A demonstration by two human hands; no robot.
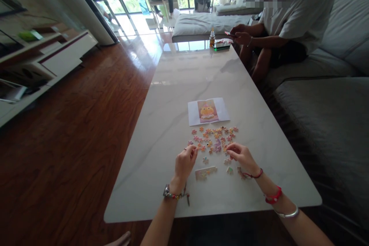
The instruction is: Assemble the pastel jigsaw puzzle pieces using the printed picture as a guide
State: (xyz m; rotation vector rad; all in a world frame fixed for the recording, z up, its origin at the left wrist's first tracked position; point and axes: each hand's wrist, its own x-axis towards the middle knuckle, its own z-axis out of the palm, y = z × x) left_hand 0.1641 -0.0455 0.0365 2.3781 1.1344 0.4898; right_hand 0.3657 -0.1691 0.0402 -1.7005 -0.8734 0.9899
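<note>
Many small jigsaw pieces (215, 135) in orange, pink and purple lie loose on the white marble-patterned table. My left hand (185, 161) is at their left side, thumb and fingers pinched on a small puzzle piece. At the right side of the pile, my right hand (242, 157) has its fingertips pinched together; whatever is between them is too small to make out. Below the pile lies a short joined strip of puzzle pieces (205, 173). A greenish piece (230, 170) rests to its right. More pieces (240, 172) show beside my right wrist, partly covered.
Behind the pieces lies a paper sheet with a printed yellow figure (208, 111). At the table's far end are a bottle (212, 38) and a dark phone-like device (221, 46). A person (300, 15) sits on the grey sofa (325, 96) at the right, holding a phone.
</note>
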